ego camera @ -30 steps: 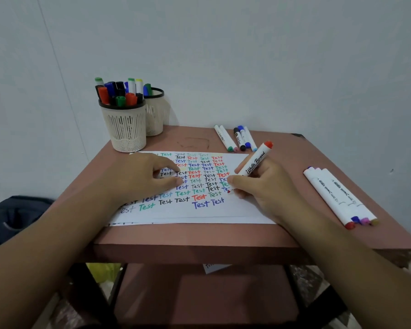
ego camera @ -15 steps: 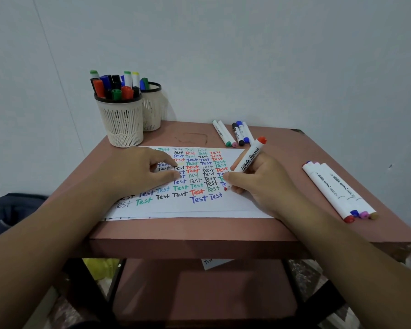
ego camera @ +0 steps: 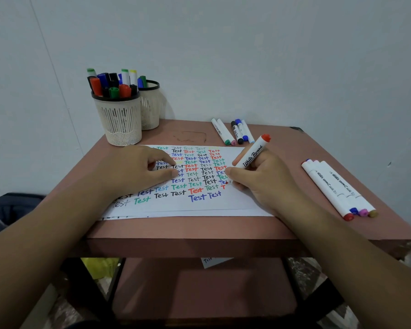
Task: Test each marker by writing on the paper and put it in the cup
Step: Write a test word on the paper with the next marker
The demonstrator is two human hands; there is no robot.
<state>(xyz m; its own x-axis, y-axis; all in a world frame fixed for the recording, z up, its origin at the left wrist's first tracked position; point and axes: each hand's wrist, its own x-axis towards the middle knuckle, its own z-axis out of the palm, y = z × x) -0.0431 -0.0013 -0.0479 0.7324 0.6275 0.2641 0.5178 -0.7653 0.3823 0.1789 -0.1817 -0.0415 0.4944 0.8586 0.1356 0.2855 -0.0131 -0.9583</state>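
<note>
My right hand [ego camera: 259,181] grips a white whiteboard marker [ego camera: 252,155] with a red end, its red tip touching the paper [ego camera: 199,206] where a red "T" has begun. The sheet is covered with rows of the word "Test" in several colours. My left hand [ego camera: 138,170] rests on the paper's left part with its fingers curled, holding the sheet down. A cream mesh cup [ego camera: 120,119] packed with several markers stands at the table's back left, a second mesh cup [ego camera: 151,105] right behind it.
Several white markers [ego camera: 234,131] lie at the table's back middle. Another row of longer white markers [ego camera: 337,188] lies near the right edge. The pink table [ego camera: 199,227] stands against a white wall. A lower shelf shows beneath.
The marker's tip has made a red stroke at the end of a lower row. The view shifted slightly; both hands stay in place on the sheet.
</note>
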